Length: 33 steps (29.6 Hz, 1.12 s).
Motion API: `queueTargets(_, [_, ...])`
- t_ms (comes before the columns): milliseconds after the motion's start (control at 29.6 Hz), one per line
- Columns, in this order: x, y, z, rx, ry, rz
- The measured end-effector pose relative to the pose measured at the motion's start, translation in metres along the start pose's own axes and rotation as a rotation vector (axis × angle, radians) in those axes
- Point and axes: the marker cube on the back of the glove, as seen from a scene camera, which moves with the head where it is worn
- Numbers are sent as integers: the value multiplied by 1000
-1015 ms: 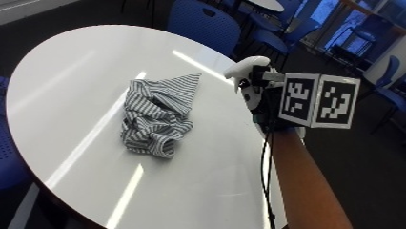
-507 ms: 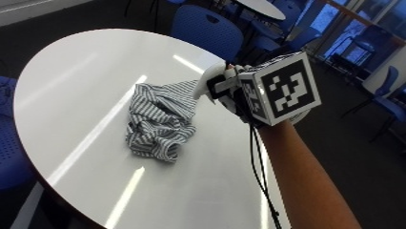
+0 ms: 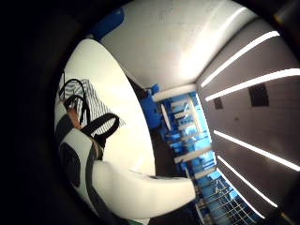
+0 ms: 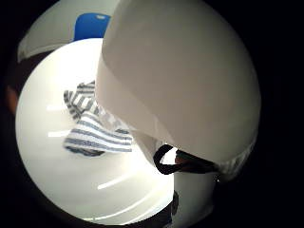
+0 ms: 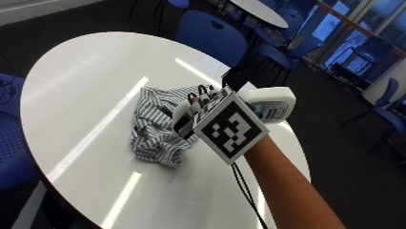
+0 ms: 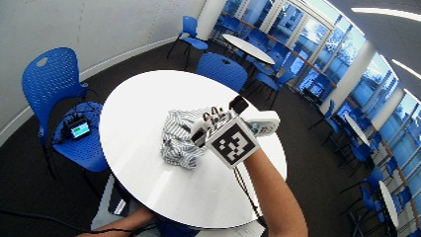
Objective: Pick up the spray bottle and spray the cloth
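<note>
Since prev. frame, right hand [image 5: 206, 107] moved over the cloth [image 5: 155, 126] w/ spray bottle [image 5: 269, 102] grasped, lifted off table [image 5: 82, 81]. Risk: nozzle direction not visible; if misaimed, spray hits table, not cloth.

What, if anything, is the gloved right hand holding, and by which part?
The right hand holds the white spray bottle above the striped cloth. The hand hides the exact place of the grip; the part that shows juts out past it.
</note>
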Motion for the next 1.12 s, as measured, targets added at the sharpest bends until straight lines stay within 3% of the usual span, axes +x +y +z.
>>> queueTargets(304, [-23,14,5,-21,31,-78])
queueTargets(609, [-11,24,4,-36,32,-14])
queueTargets(880, [30,46,-9,-24,-57,248])
queueTargets(1116, [59,14,-22,100,-221,557])
